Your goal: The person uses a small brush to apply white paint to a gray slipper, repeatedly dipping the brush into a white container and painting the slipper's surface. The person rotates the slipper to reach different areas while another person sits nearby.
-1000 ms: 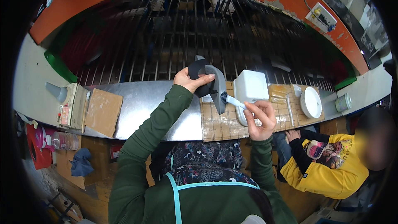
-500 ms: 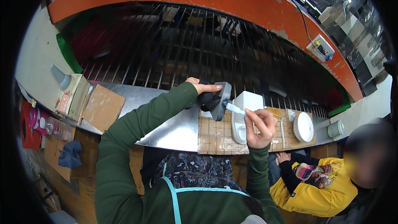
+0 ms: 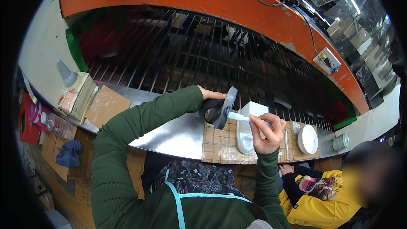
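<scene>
My left hand [image 3: 212, 94] is closed on a sandal [image 3: 224, 114] with a grey sole and a black strap, held tilted above the worktop with the underside toward the right. My right hand [image 3: 268, 135] pinches the white handle of a brush [image 3: 239, 116]. The brush's dark tip touches the sole. Just behind and below the brush stands a white plastic container [image 3: 245, 141] with a rounded open-looking front, partly hidden by my right hand. My left fingers are partly hidden behind the sandal.
The container stands on a taped cardboard mat [image 3: 220, 144], with a white bowl [image 3: 308, 140] and thin white stick [image 3: 286, 144] to its right. Metal bars [image 3: 169, 55] run beyond the worktop. A brown board [image 3: 108, 106] lies left. A person in yellow [image 3: 326, 203] sits at right.
The sandal has turned so its sole shows more edge-on. My right hand and the brush have shifted slightly, the tip staying at the sole. The whole view has shifted a little.
</scene>
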